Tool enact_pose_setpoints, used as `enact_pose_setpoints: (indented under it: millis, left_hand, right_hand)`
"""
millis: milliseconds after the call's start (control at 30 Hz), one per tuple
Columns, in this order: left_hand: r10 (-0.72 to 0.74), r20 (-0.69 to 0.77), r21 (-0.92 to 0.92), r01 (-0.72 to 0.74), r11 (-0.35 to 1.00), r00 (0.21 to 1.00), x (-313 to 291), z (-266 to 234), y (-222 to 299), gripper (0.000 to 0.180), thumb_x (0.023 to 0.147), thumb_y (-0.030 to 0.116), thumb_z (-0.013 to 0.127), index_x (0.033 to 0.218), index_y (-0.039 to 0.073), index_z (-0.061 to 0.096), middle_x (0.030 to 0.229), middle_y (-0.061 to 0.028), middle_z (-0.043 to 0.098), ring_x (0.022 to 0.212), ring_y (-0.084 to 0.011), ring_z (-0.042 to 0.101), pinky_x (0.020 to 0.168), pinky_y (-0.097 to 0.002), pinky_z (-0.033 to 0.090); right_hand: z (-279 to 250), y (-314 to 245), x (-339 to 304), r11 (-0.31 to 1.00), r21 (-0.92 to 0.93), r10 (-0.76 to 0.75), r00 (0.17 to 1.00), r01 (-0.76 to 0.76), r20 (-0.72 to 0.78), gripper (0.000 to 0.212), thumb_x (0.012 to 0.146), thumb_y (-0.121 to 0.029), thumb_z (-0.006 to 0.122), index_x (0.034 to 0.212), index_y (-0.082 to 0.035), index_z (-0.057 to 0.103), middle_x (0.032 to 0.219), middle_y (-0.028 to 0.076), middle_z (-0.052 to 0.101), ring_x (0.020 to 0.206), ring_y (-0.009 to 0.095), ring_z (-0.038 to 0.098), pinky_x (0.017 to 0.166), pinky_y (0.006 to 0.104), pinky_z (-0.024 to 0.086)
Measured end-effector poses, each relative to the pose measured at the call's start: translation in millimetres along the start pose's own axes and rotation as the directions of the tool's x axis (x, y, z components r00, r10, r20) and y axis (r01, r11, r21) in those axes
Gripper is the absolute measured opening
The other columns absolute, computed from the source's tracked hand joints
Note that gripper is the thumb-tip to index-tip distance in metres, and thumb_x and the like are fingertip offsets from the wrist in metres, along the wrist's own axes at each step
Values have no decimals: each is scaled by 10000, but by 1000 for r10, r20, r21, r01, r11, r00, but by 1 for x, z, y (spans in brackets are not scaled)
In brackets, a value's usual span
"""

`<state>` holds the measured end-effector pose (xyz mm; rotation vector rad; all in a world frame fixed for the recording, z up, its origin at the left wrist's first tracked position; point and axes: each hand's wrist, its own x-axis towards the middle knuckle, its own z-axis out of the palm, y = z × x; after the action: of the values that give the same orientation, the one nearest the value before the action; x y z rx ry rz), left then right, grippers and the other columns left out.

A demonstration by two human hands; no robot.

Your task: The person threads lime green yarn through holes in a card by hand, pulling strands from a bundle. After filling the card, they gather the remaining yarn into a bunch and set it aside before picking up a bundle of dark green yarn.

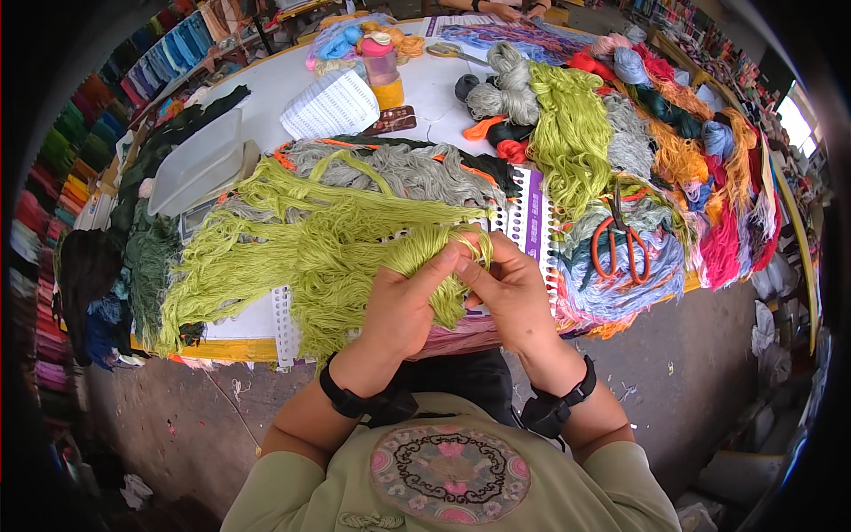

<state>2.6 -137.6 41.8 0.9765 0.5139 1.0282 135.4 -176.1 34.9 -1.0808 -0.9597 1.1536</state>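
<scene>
Over the near edge of the table, my left hand (403,301) and my right hand (512,285) meet, thumbs and fingertips pinched together. Both hold lime-green thread (332,239), gathered in a loop between the fingers. Its long loose strands spread leftward across the table. Under and beside it lie a white card with punched holes and a purple strip (532,208), and grey thread (399,168). Another lime-green skein (567,124) lies beyond my right hand. Red-handled scissors (620,239) rest on pale blue thread (589,288) to the right.
A clear plastic tray (199,164) stands at the left, near dark green thread (146,253). Further back are a printed sheet (330,105), a pink-lidded jar (381,71), a phone (392,121) and yellow-handled scissors (454,54). Another person's hands (507,11) show at the far edge.
</scene>
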Motion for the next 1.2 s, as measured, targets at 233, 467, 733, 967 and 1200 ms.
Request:
enact_pose_setpoints:
  millis: [233,467,733,967,1200]
  left_hand:
    - [2,-6,-81,-2,997,1000,2,-7,-4,270,980,149,524,1163,-27,616,1177,-128,634,1093,-183,589,936,-337,467]
    - [-28,32,-29,29,999,999,0,0,2,287,982,157,527,1184,-33,601,1201,-118,622,1096,-186,589,935,-343,474]
    - [-29,-37,-135,24,991,999,1,-6,-4,269,988,179,530,1145,-27,604,1143,-115,631,1055,-180,603,892,-347,497]
    - [-166,-32,-223,155,962,986,2,-4,4,384,1004,305,508,1150,-37,605,1073,-110,647,967,-164,621,822,-323,521]
    - [-138,7,-94,138,986,990,1,-4,2,541,1019,413,414,1226,-65,564,1195,-130,612,1091,-192,590,910,-354,499]
  right_hand:
    - [2,-8,-1,985,152,84,996,-84,4,182,912,-103,654,1089,-66,656,907,-32,547,698,10,517,518,173,471]
    - [-1,2,1,1000,9,0,1000,0,9,179,912,-109,651,1087,-79,667,923,-30,543,729,23,525,533,179,473]
    - [0,-5,-3,971,225,78,997,-79,12,142,927,-126,621,1053,-69,657,901,-30,605,678,22,510,523,193,461]
    - [-8,-4,0,908,402,111,993,-116,36,168,947,-162,593,1077,-58,616,873,-26,633,545,11,415,509,192,430]
    - [-1,-11,-2,970,181,161,987,-163,26,199,930,-198,641,1093,-86,659,902,-64,640,672,2,512,557,174,441]
